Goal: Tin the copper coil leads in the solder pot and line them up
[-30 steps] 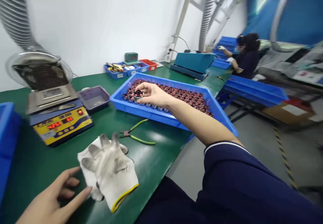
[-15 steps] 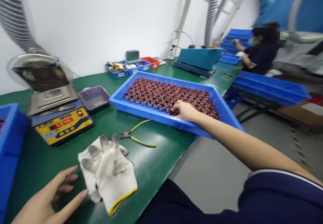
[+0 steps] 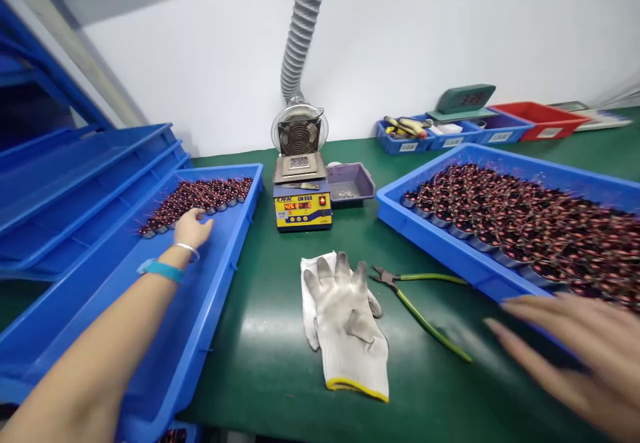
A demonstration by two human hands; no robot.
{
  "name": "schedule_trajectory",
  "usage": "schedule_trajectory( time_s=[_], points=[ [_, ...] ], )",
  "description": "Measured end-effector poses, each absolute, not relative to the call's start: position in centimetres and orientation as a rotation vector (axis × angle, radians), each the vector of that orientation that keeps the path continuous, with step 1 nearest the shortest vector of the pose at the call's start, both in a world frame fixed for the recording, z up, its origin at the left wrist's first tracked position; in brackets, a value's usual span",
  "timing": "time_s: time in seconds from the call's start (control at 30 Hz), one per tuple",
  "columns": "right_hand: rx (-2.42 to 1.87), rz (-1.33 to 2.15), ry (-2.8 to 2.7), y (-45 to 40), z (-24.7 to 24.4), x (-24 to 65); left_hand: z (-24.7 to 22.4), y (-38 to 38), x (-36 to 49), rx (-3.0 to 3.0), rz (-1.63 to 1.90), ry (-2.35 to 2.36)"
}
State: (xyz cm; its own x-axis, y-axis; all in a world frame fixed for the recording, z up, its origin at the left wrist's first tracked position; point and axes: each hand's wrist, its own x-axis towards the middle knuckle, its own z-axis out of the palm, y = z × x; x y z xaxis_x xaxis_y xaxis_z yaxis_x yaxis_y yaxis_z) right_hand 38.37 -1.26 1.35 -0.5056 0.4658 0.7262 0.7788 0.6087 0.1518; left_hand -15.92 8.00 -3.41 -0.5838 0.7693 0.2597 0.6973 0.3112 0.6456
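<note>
My left hand, with a bangle and a teal band at the wrist, reaches into the left blue tray. Its fingers are curled together at the edge of a cluster of small round metal parts with red wires. What they hold is hidden behind the hand. At the lower right, my right hand is blurred, fingers stretched out and apart, beside the front wall of the right blue tray. That tray is covered with more wired round parts. No part shows in the right hand.
White work gloves and green-handled cutters lie between the trays on the green table. Behind them stand a yellow-fronted CM 558 heating unit and a purple bin. Stacked blue trays are at far left.
The view has swung left. My right hand has come out of the right tray, toward me. My left hand has moved from beside the gloves into the left tray.
</note>
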Motion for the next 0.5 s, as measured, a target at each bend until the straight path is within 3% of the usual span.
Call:
schedule_trajectory(
  time_s=[0.1,0.33,0.5],
  points=[
    [-0.604,-0.769,-2.389,-2.3,1.9,33.5,-4.6,10.5,-17.0,1.363,1.075,2.551],
    [-0.652,-0.578,-2.429,-2.6,0.6,33.5,-5.4,12.9,-16.7,1.227,1.154,2.579],
    [-0.636,-0.321,-2.445,-2.3,0.4,32.3,-3.0,10.3,-15.4,1.171,1.446,2.487]
  ],
)
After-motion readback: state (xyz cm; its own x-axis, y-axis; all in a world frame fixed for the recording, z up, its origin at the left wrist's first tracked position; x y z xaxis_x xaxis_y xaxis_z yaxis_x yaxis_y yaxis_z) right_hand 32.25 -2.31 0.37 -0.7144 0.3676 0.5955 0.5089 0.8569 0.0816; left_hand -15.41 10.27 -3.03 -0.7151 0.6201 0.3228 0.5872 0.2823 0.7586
